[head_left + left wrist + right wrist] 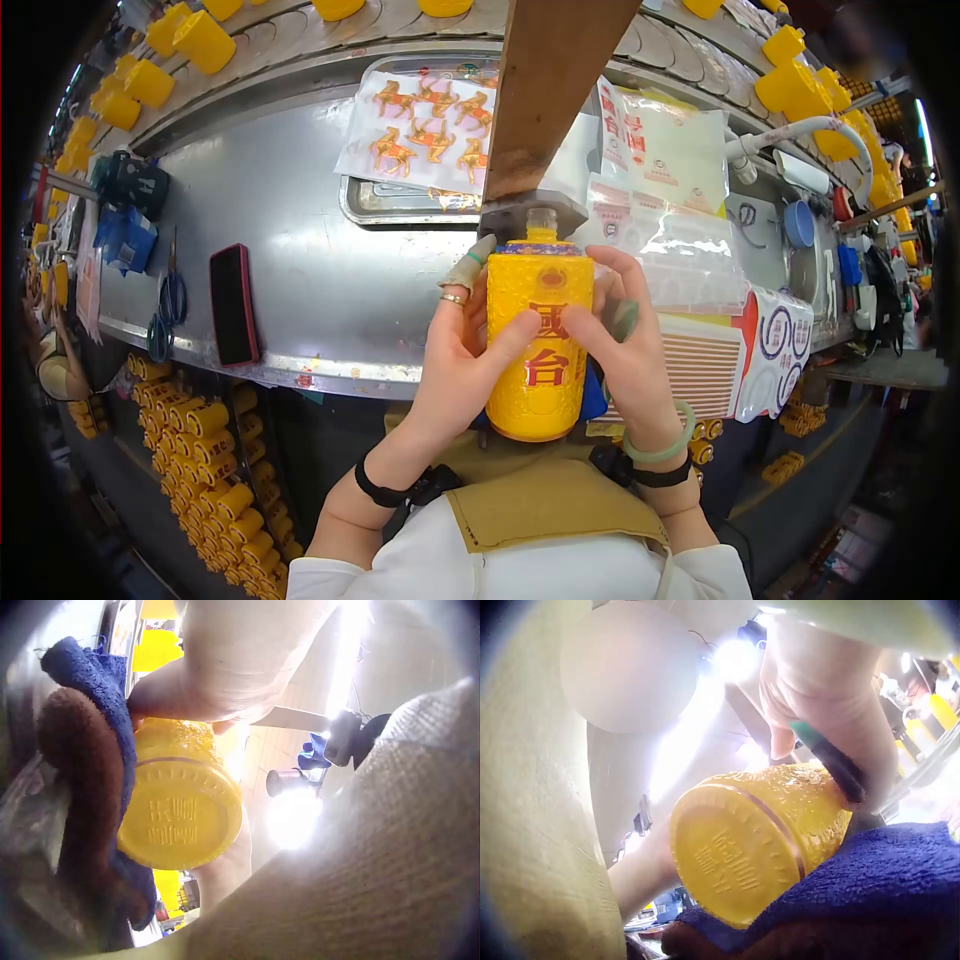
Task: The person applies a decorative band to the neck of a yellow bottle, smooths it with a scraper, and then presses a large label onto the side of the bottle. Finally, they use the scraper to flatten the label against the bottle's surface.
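A yellow embossed bottle [538, 340] with red characters and a blue band at the neck stands upright in front of me, held by both hands. My left hand [462, 345] grips its left side, thumb across the front, a ring on one finger. My right hand [625, 340] grips the right side, thumb pressing near the red label, and also holds a dark green tool [832, 761] against the bottle. The wrist views show the bottle's round yellow base [184, 821] [731, 862] with a blue cloth [877, 877] behind it.
A steel worktop [320, 260] carries a red phone [234, 303], scissors [170, 300], a tray [400, 200] with gold horse sticker sheets [425, 130], and plastic bags [660, 200]. A wooden post [545, 90] rises behind the bottle. Several yellow bottles [200, 440] fill racks below and beyond.
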Demonstrator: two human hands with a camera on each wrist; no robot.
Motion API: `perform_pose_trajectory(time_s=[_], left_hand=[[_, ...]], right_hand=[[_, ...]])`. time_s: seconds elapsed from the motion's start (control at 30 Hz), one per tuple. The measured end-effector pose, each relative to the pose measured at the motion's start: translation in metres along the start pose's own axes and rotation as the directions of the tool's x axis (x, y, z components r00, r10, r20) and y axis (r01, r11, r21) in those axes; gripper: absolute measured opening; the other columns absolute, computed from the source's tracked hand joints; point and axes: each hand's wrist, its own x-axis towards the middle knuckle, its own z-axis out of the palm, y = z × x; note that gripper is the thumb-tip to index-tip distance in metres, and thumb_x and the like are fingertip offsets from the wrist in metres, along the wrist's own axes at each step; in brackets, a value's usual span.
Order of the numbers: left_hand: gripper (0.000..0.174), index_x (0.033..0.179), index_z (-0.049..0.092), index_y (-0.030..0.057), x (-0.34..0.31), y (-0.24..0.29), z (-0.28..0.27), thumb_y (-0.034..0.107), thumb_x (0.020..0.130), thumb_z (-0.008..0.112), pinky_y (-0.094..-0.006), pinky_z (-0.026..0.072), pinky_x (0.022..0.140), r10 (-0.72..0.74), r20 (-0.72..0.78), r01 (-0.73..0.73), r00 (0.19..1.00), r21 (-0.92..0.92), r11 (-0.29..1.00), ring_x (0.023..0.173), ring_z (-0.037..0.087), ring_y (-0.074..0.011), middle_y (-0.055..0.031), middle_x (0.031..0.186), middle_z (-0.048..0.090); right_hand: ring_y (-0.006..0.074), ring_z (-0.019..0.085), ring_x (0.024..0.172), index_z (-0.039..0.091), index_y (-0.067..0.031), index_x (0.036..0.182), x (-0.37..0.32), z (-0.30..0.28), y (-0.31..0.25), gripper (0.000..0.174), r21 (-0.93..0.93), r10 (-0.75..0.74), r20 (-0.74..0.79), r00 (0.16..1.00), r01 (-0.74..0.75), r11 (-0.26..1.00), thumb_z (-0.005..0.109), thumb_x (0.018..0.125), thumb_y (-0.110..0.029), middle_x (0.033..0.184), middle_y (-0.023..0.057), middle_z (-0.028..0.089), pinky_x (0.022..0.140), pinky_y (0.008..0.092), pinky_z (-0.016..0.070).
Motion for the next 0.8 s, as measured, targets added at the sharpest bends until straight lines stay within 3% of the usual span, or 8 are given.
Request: perform_pose_trajectory(time_s=[0.8], left_hand=[[0.077, 0.16, 0.025, 0.0016, 0.0008, -0.0016, -0.0008, 0.008, 0.098, 0.069, -0.0368, 0.0406, 0.115, 0.016, 0.017, -0.016, 1.0, 0.028, 0.999, 0.138, 0.05, -0.0215, -0.0156, 0.151, 0.047]], right_hand=[[0.0066, 0.042, 0.082, 0.05, -0.0068, 0.141, 0.0013, -0.0013, 0.0027, 0.06, -0.006, -0.024, 0.013, 1.0, 0.025, 1.0, 0.08, 0.09, -0.013, 0.088, -0.0054, 0.044, 0.075, 0.0202, 0.0369]])
